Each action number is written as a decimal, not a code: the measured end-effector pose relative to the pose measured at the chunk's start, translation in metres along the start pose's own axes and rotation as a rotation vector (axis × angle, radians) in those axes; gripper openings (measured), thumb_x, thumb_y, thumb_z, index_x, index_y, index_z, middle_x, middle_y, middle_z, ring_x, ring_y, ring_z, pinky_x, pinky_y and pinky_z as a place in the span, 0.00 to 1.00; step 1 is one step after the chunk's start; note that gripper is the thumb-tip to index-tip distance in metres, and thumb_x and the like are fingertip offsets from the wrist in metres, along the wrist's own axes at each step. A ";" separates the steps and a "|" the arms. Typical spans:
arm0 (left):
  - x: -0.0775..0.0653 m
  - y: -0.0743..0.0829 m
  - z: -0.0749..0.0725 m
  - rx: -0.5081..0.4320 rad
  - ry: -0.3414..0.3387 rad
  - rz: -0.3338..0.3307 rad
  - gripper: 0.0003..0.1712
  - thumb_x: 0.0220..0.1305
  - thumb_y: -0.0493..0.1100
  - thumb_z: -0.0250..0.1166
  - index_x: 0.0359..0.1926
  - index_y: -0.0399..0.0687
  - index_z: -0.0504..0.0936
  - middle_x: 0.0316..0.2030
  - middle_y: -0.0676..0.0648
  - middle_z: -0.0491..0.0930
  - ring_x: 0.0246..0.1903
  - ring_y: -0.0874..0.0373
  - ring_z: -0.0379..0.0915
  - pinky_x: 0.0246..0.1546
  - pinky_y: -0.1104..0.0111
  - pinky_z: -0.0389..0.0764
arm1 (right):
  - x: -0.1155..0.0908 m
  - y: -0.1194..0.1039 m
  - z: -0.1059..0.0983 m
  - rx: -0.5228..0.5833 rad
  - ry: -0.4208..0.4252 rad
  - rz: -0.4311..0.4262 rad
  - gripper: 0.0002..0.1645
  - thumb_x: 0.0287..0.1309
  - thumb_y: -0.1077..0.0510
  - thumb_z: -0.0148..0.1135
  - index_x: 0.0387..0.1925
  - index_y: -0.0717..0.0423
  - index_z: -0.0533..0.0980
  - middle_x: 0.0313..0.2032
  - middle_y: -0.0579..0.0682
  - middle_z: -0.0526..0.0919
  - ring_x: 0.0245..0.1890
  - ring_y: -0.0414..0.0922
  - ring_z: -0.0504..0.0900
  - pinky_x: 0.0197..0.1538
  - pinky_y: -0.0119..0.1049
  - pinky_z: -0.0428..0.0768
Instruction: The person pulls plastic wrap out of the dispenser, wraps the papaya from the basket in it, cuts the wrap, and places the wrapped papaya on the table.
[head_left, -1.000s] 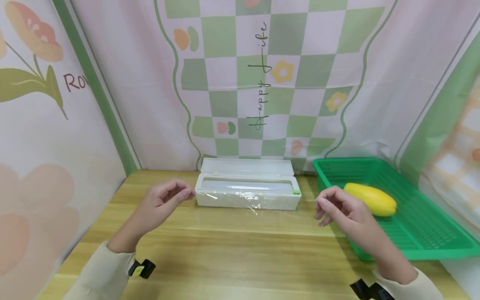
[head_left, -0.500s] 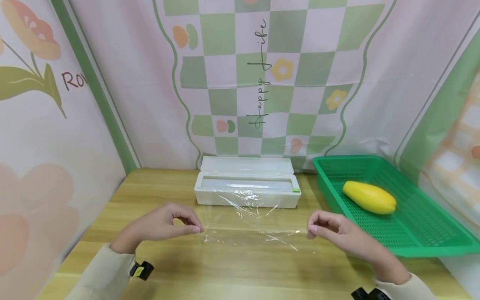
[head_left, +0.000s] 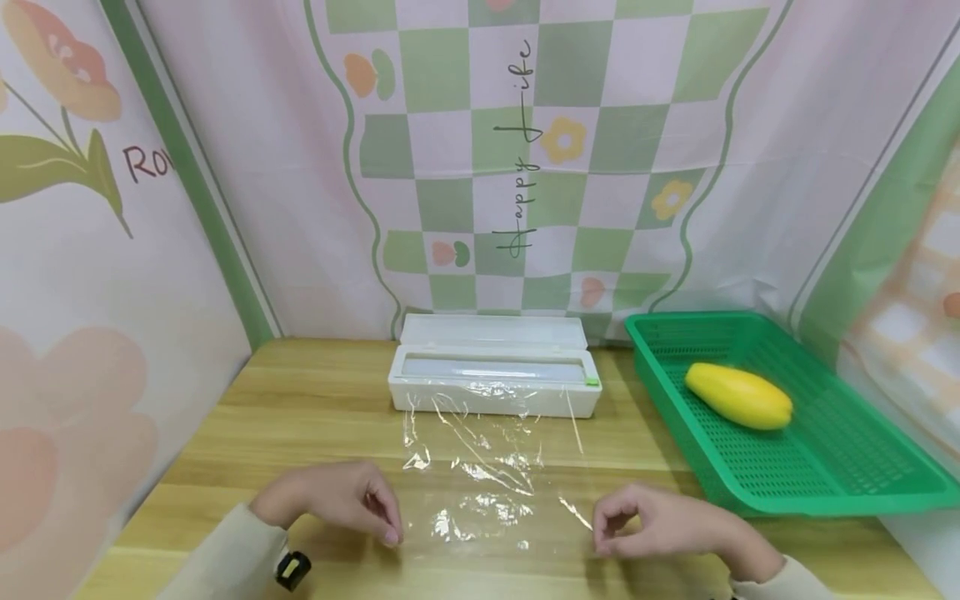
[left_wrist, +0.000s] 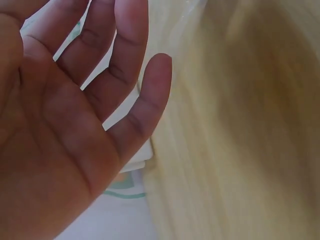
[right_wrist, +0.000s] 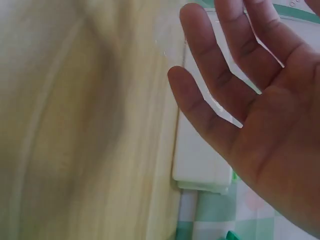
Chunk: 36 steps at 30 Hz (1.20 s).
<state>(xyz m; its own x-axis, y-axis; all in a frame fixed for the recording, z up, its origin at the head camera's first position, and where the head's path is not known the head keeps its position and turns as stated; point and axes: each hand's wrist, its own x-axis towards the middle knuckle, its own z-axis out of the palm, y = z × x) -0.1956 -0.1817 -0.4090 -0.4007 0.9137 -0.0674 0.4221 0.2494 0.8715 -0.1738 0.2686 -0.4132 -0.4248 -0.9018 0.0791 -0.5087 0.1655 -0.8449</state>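
Observation:
A sheet of clear plastic wrap [head_left: 487,475] stretches from a white wrap dispenser box [head_left: 495,398] over the table toward the front. My left hand [head_left: 341,500] pinches its near left corner between thumb and fingers. At the near right corner my right hand [head_left: 660,521] pinches the film the same way. The box stands at the back with its lid [head_left: 493,332] raised, and a pale roll [head_left: 491,368] shows inside. In both wrist views the palms and outer fingers show, while the pinching fingertips lie out of frame.
To the right stands a green plastic basket [head_left: 825,504] holding a long yellow fruit or squash [head_left: 738,396]. Behind the box hangs a checked curtain [head_left: 502,150]. The wooden table [head_left: 300,400] ends at a printed cloth on the left.
Both hands have drawn back from the box toward the front edge, pulling out a longer length of wrap. The box and the basket have stayed in place.

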 end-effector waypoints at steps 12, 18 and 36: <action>0.003 -0.004 0.016 -0.013 -0.009 -0.133 0.05 0.61 0.40 0.72 0.35 0.42 0.89 0.27 0.59 0.86 0.21 0.74 0.72 0.24 0.80 0.76 | 0.006 0.006 0.016 0.015 -0.081 0.106 0.08 0.67 0.61 0.62 0.33 0.55 0.85 0.29 0.41 0.85 0.27 0.24 0.73 0.29 0.24 0.79; 0.003 0.000 0.014 0.095 0.030 -0.172 0.17 0.69 0.52 0.63 0.31 0.47 0.90 0.27 0.63 0.85 0.15 0.75 0.60 0.19 0.81 0.64 | 0.006 0.007 0.017 -0.072 -0.058 0.128 0.09 0.69 0.58 0.61 0.36 0.52 0.87 0.29 0.37 0.86 0.26 0.23 0.73 0.27 0.25 0.79; 0.014 -0.004 0.030 0.594 0.339 -0.282 0.55 0.45 0.71 0.74 0.62 0.35 0.73 0.59 0.42 0.72 0.58 0.46 0.69 0.62 0.52 0.73 | 0.000 0.009 0.022 0.002 -0.076 0.174 0.17 0.64 0.61 0.65 0.54 0.58 0.80 0.38 0.37 0.85 0.37 0.32 0.82 0.41 0.32 0.84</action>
<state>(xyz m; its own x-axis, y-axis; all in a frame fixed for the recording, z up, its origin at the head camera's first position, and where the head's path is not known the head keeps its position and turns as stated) -0.1785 -0.1601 -0.4279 -0.7473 0.6644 -0.0122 0.5970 0.6793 0.4268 -0.1619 0.2609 -0.4323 -0.4483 -0.8873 -0.1083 -0.4309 0.3206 -0.8435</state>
